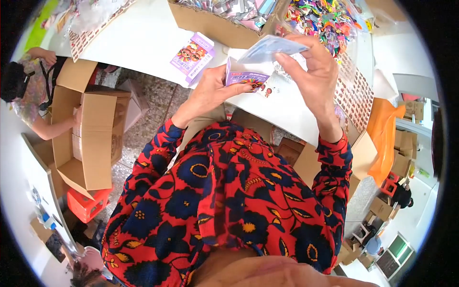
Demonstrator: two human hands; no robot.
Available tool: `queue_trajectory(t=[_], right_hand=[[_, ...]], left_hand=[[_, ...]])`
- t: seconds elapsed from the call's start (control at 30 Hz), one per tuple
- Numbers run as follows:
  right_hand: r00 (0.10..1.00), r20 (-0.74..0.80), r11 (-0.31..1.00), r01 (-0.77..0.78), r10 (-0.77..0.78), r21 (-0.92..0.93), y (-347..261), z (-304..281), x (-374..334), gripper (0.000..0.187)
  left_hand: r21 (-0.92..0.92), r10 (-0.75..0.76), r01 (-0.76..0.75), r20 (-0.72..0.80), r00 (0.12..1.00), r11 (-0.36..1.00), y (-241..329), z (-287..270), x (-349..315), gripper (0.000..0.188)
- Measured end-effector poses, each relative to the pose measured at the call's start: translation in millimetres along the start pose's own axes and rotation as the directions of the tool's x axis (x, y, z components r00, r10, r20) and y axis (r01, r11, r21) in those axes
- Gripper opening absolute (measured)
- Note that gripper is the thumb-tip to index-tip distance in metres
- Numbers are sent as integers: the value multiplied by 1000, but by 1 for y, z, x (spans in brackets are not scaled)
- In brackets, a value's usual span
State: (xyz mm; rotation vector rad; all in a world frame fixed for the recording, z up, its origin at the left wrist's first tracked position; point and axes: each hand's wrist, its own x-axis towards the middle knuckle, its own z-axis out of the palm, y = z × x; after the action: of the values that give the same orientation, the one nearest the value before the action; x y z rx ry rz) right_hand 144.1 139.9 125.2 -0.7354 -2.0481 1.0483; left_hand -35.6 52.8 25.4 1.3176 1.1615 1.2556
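Observation:
Above the white table (143,52), my left hand (209,91) grips a small purple printed carton (246,78) by its near left side, thumb across the front. The carton's top looks open. My right hand (313,71) pinches a flat, pale blue packet (272,48) between thumb and fingers, tilted just above the carton's mouth. Whether the packet touches the carton I cannot tell. Another purple carton (193,56), with a printed picture, lies on the table left of my hands. Several tiny printed pieces (268,92) show beside the held carton.
At the table's far side stand a cardboard box (210,21) of small packets and a heap of colourful pieces (320,24). Patterned sheets (356,93) and an orange bag (382,138) are right. To the left, another person reaches into a large carton (98,138) above a red crate (88,204).

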Motion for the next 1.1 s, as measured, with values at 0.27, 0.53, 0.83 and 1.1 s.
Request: queue_trajectory(t=[0.27, 0.53, 0.83, 1.1], right_hand=[[998, -40, 994, 36, -40, -100, 19, 3, -26, 14], [997, -61, 940, -19, 42, 340, 21, 15, -38, 8], [805, -280, 848, 526, -523, -72, 38, 10, -15, 22], [976, -207, 994, 82, -64, 78, 24, -18, -43, 13]], left_hand=[[59, -26, 22, 72, 997, 998, 2, 15, -7, 30], [-123, -35, 39, 38, 999, 992, 5, 25, -12, 28], [-85, -55, 64, 108, 993, 994, 9, 26, -14, 30], [-89, -71, 77, 66, 995, 993, 12, 19, -17, 34]])
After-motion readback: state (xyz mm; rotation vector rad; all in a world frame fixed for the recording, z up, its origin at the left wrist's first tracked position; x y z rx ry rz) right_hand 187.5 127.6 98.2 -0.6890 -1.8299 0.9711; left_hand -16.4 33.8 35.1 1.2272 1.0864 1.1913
